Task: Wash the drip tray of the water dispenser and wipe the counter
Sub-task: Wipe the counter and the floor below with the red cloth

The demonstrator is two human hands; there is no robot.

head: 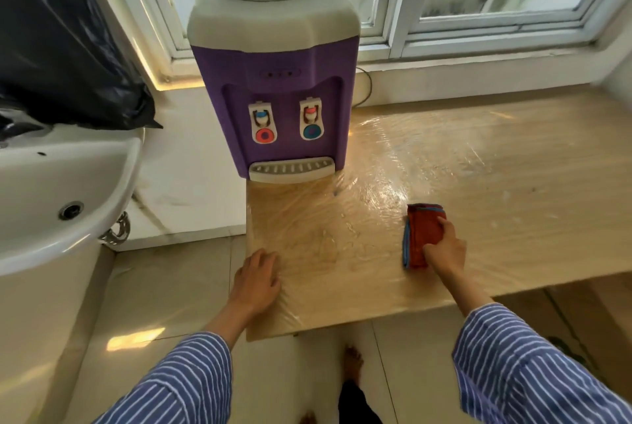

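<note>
A purple and white water dispenser (280, 81) stands at the back left of the wooden counter (496, 184). Its white slotted drip tray (291, 169) sits in place at the dispenser's foot. The counter surface shines wet in front of and to the right of the dispenser. My right hand (444, 247) presses on a folded red cloth with a blue edge (419, 235) lying on the counter. At the counter's front left edge my left hand (258, 281) rests flat, fingers apart, holding nothing.
A white washbasin (51, 191) with a drain is at the left, a black plastic bag (61, 47) above it. Window frames (393, 37) run behind the counter. A cable (367, 88) trails behind the dispenser. Tiled floor and my bare foot (352, 364) lie below.
</note>
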